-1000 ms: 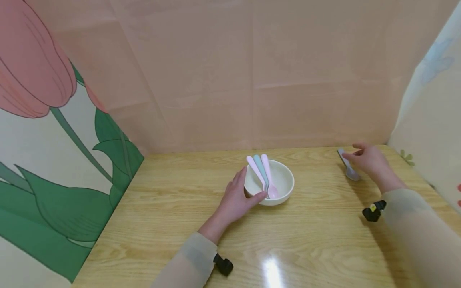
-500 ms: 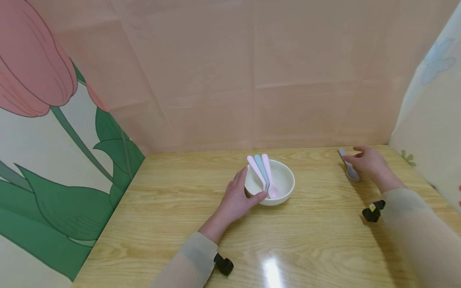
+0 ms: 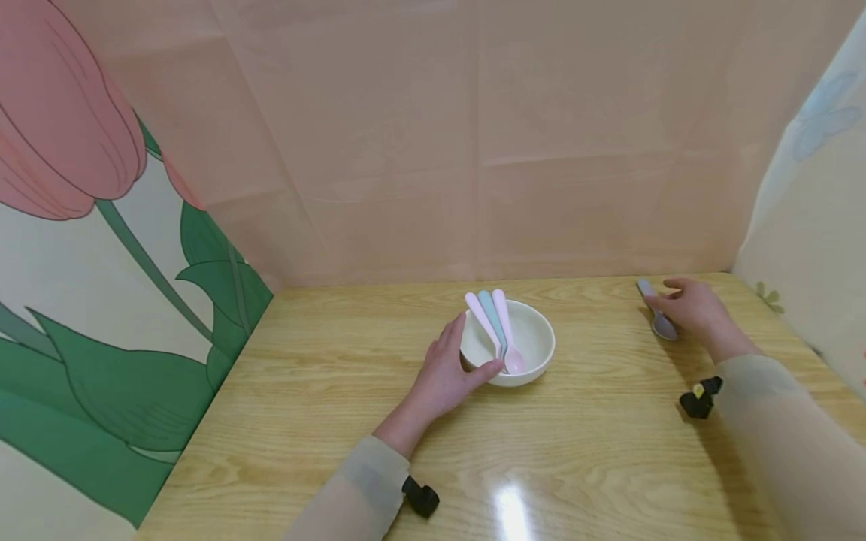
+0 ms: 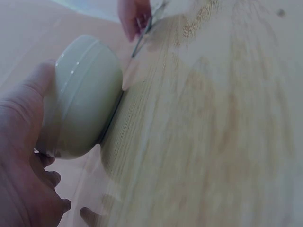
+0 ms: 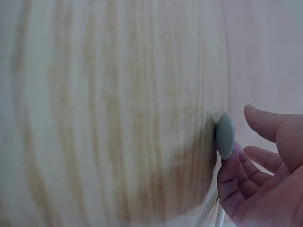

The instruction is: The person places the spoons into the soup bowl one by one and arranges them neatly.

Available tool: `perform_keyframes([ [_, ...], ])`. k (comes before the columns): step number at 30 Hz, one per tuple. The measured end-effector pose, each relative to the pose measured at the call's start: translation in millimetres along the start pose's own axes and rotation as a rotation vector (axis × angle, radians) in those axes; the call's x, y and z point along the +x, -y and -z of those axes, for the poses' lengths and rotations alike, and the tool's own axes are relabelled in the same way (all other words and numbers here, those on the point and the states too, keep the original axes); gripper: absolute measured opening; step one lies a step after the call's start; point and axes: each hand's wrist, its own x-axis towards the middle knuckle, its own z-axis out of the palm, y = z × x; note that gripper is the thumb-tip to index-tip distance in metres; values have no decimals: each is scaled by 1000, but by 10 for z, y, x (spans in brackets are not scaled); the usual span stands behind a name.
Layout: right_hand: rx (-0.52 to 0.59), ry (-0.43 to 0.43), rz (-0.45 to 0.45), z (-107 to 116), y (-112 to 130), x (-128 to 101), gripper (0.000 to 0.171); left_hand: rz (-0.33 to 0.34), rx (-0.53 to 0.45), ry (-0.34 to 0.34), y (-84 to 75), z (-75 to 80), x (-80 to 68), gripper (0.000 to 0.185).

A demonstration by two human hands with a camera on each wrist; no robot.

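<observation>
A: Left hand [image 3: 443,372] cups the white ceramic bowl [image 3: 531,353] mid-table, probably steadying it and its three pastel plastic spoons [image 3: 497,330].

B: Right hand [image 3: 697,309] pinches the grey plastic spoon [image 3: 658,314] lying far right, fingers curled for lifting.

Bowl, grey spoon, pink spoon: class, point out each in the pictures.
bowl [image 3: 534,336]: head view, inner wall.
grey spoon [image 3: 663,327]: head view, its scoop.
pink spoon [image 3: 513,363]: head view, scoop inside the bowl.
</observation>
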Motion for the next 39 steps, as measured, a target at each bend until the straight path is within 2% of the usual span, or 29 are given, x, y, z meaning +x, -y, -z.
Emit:
perform_keyframes([
  [9, -27, 6, 19, -40, -18, 13, 83, 16, 1, 3, 12, -9, 7, 115],
  [15, -26, 24, 12, -50, -29, 18, 85, 14, 2, 6, 22, -14, 11, 115],
  [25, -20, 8, -12, -88, -76, 71, 83, 14, 1, 5, 30, -15, 14, 116],
  [39, -15, 0, -24, -99, -51, 35, 78, 4, -9, 6, 12, 4, 1, 116],
])
